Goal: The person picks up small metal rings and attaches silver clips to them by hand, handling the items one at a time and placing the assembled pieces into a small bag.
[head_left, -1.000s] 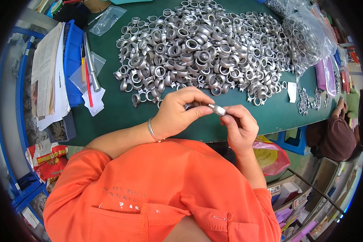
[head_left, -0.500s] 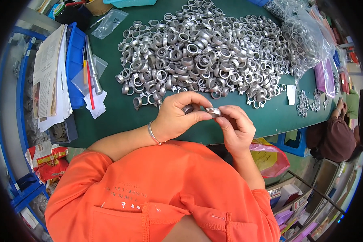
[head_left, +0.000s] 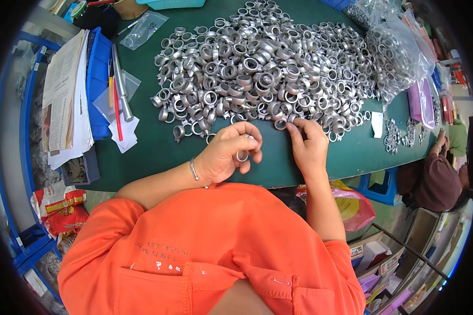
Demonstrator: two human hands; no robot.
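A large heap of silver-grey metal rings (head_left: 257,68), many with a small lug on the side, covers the middle of the green table (head_left: 157,163). My left hand (head_left: 227,151) is curled in front of the heap around a metal ring (head_left: 242,156); its fingers hide part of the ring, and whether it holds more I cannot see. At the heap's near edge, the thumb and fingertips of my right hand (head_left: 310,146) close on another metal ring (head_left: 292,119). Beside those fingertips lies a further ring (head_left: 280,124).
To the left stand a blue tray (head_left: 101,84) with papers, a red pen (head_left: 117,113) and a metal rod (head_left: 122,84). A clear plastic bag of rings (head_left: 399,58) leans at the right. Small parts (head_left: 393,136) lie near a white slip (head_left: 377,125). Another person (head_left: 439,176) sits far right.
My hands have parted from the ring held between them. The right hand has reached forward to the heap's edge; the left has drawn slightly back with a ring in its fingers.
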